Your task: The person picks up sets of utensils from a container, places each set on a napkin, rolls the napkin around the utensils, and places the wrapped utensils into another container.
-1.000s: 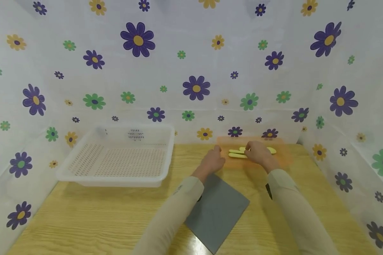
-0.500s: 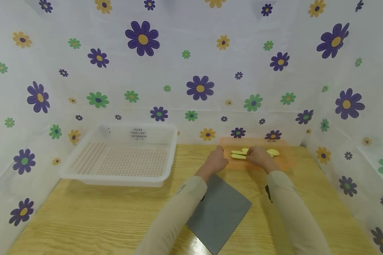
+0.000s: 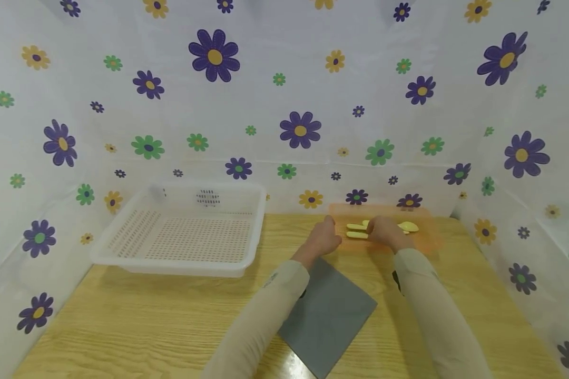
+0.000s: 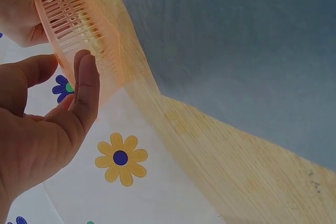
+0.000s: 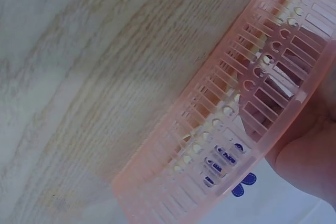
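Yellow plastic spoons [image 3: 410,226] lie in a shallow orange slotted basket [image 3: 384,209] at the back right of the table. Their handles [image 3: 357,235] point left. My left hand [image 3: 324,239] grips the basket's left end; in the left wrist view its thumb and fingers [image 4: 88,80] meet the rim [image 4: 46,22]. My right hand [image 3: 384,231] reaches down into the basket and holds a spoon near the middle, covering part of the pile. Through the slots in the right wrist view, the fingers [image 5: 254,103] show beside the yellow pieces.
A white perforated basket [image 3: 177,267] stands at the back left. A grey rectangular sheet [image 3: 329,316] lies on the wooden table [image 3: 170,326] below the left forearm. Flower-printed sheeting [image 3: 246,89] encloses the back and sides.
The whole head view has shifted slightly. Both hands stay at the orange basket, with the right fingers moving only a little among the spoons.
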The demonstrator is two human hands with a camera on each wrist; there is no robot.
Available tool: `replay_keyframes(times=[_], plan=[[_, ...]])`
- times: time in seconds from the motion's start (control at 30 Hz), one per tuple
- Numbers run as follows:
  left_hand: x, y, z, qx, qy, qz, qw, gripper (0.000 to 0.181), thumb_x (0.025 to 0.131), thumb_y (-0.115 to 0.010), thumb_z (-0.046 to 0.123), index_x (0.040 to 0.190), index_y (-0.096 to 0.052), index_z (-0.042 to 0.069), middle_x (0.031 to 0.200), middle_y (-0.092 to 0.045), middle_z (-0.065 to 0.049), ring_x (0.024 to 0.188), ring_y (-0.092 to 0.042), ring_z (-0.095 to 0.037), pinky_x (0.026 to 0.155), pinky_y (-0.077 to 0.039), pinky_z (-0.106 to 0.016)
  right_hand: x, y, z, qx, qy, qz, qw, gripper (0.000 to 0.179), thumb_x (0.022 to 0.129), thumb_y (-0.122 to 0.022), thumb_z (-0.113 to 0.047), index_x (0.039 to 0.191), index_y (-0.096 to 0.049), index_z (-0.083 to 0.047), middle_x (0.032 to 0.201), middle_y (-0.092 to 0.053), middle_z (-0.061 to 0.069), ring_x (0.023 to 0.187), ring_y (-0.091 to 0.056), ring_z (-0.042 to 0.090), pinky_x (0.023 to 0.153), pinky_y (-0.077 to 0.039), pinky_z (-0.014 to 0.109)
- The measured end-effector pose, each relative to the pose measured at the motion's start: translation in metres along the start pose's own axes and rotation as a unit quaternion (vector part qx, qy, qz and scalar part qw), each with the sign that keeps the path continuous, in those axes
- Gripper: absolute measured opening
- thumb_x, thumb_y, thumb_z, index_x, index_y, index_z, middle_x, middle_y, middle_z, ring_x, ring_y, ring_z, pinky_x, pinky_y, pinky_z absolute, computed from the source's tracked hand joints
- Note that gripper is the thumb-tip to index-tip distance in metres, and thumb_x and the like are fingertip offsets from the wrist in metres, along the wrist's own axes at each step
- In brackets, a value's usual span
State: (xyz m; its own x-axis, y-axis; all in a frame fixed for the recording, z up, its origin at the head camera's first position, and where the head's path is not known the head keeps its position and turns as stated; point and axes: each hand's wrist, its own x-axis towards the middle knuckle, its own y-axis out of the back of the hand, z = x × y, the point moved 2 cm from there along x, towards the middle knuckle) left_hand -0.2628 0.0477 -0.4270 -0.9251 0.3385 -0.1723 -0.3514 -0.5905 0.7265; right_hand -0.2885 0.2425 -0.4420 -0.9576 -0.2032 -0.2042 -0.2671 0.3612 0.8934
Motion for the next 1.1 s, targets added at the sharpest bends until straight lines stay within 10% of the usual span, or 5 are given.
replay_keyframes(times=[0.23,0.47,1.1], plan=[[-0.001,0.0,0.002,0.009,0.002,0.004,1.0,0.045,0.099,-0.055,0.013,0.138,-0.04,-0.003,0.111,-0.061,-0.019,0.078,-0.051,-0.02,0.066,-0.042,-0.031,0.002,0.001,-0.004,-0.042,-0.003,0.001,0.9991,0.008,0.084,-0.062,-0.001,0.085,-0.069,0.0,0.088,-0.068,0.014,0.078,-0.059,0.025,0.072,-0.052,0.04],[-0.002,0.002,0.004,0.007,-0.002,0.005,1.0,0.044,0.098,-0.056,0.012,0.136,-0.041,-0.003,0.115,-0.061,-0.019,0.081,-0.051,-0.02,0.07,-0.044,-0.032,0.003,0.004,-0.012,-0.061,-0.012,-0.009,0.998,0.028,0.087,-0.058,0.001,0.065,-0.047,-0.012,0.064,-0.043,0.002,0.059,-0.035,0.015,0.055,-0.032,0.029],[-0.003,0.001,0.002,0.008,0.003,0.009,0.9999,0.045,0.098,-0.057,0.013,0.137,-0.042,-0.002,0.118,-0.061,-0.02,0.082,-0.05,-0.02,0.071,-0.044,-0.032,0.002,0.003,-0.019,-0.076,0.005,-0.03,0.9967,0.012,0.096,-0.053,0.001,0.089,-0.063,-0.001,0.08,-0.058,0.009,0.072,-0.048,0.02,0.066,-0.043,0.033]])
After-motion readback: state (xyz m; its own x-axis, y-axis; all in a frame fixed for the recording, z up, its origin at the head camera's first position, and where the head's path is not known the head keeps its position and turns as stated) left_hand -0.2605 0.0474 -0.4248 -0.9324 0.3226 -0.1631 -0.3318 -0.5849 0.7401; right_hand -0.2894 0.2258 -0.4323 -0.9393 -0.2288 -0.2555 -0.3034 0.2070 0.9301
